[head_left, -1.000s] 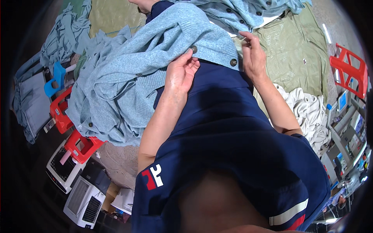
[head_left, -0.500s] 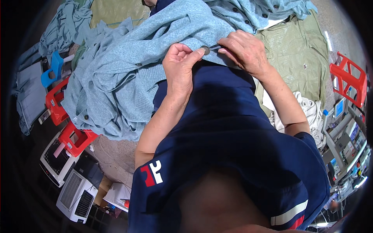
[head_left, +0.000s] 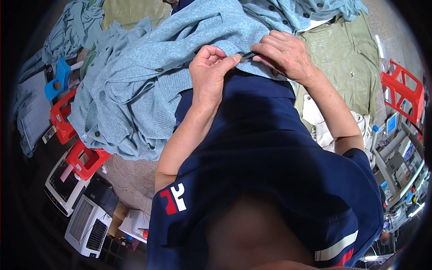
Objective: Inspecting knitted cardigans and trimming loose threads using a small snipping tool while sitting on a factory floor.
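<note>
A light blue knitted cardigan [head_left: 148,58] with dark buttons lies across my lap and spreads to the left. My left hand [head_left: 208,67] pinches its edge between thumb and forefinger, at a dark button that the thumb mostly covers. From the right, my right hand [head_left: 285,56] is closed round a small dark pointed tool [head_left: 248,55]; its tip meets the knit beside the button, close to my left thumb. Snips or tweezers, I cannot tell, because my fingers hide most of it. Another dark button [head_left: 159,70] shows on the knit left of my hands.
More blue knitwear [head_left: 297,11] lies at the far side, over an olive-green sheet [head_left: 342,58]. Red stools [head_left: 85,159] and a blue stool [head_left: 63,78] stand at the left. Another red stool [head_left: 402,92] is at the right, near white cloth [head_left: 321,128]. White box-shaped appliances [head_left: 85,225] stand at the lower left.
My right hand has tilted slightly and brought the tool in closer to the button. My left thumb now covers more of the button, which showed plainly before.
</note>
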Motion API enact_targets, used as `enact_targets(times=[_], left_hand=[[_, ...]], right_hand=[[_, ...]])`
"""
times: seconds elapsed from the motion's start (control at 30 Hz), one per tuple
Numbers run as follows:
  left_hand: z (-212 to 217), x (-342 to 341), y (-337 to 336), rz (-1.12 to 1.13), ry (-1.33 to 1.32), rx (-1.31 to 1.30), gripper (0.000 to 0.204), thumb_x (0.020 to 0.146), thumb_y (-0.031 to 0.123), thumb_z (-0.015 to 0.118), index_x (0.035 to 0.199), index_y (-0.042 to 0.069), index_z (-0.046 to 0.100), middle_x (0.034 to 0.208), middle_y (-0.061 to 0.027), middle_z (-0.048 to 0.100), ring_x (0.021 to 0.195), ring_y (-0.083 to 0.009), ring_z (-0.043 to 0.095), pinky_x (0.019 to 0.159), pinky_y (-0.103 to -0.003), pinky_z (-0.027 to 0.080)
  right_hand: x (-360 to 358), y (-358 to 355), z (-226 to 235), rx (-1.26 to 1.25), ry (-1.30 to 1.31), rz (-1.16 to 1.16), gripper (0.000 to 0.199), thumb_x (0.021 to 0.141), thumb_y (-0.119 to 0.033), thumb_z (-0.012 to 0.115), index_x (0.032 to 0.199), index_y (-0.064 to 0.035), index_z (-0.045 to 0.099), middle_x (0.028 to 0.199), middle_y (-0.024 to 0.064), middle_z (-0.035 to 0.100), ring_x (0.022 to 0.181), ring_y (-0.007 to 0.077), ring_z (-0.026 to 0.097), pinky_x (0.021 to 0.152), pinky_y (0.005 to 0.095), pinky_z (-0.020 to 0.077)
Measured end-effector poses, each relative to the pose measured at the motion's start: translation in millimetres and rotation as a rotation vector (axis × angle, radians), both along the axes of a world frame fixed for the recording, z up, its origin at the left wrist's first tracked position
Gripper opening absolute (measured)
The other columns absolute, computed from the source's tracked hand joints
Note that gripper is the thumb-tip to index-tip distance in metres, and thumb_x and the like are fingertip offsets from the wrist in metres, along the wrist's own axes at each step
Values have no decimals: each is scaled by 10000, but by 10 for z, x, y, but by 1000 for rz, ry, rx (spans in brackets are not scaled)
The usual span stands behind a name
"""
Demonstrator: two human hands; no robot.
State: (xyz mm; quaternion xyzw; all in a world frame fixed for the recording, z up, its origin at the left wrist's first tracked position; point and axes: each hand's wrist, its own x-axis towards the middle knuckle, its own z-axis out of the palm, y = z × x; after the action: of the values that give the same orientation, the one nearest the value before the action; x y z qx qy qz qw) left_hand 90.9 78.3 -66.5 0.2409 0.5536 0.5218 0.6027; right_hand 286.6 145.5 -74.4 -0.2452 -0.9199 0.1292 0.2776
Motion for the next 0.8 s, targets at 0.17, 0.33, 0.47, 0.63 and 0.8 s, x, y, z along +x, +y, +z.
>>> enact_targets(times=[0.17, 0.33, 0.47, 0.63, 0.8], left_hand=[[-3, 9, 1, -10, -28, -21, 199, 754, -54, 699, 803, 33, 527, 720, -53, 613, 634, -81, 572, 609, -193, 453], [-34, 12, -1, -12, -51, -30, 199, 756, -46, 702, 801, 35, 525, 717, -59, 619, 632, -88, 575, 613, -205, 457], [-9, 17, 23, -5, -69, -36, 200, 757, -40, 701, 802, 41, 523, 728, -72, 630, 639, -99, 585, 616, -217, 464], [-43, 35, -23, -37, -107, -59, 188, 776, -30, 693, 812, 35, 521, 752, -85, 636, 655, -114, 600, 636, -222, 476], [7, 38, -71, -266, -52, -5, 113, 822, 13, 658, 879, 3, 561, 818, -44, 630, 754, -83, 577, 687, -207, 461]], right_hand=[[-4, -16, -21, -51, 15, -16, 180, 832, -259, 652, 916, -109, 597, 768, 19, 562, 723, 195, 575, 623, 303, 460], [11, -30, -51, -97, -9, -29, 181, 841, -253, 649, 911, -93, 601, 776, 31, 580, 731, 212, 590, 630, 321, 470], [45, -52, -225, -516, 207, -142, 195, 878, -205, 622, 980, -41, 591, 849, 79, 611, 793, 238, 617, 696, 324, 483], [-161, -240, -184, -790, 467, -279, 348, 853, -256, 666, 1097, -30, 561, 937, 70, 610, 811, 154, 586, 757, 283, 475], [-223, -210, -251, -1407, 473, -361, 257, 830, -234, 694, 932, -10, 621, 744, -59, 518, 699, 44, 455, 613, 207, 360]])
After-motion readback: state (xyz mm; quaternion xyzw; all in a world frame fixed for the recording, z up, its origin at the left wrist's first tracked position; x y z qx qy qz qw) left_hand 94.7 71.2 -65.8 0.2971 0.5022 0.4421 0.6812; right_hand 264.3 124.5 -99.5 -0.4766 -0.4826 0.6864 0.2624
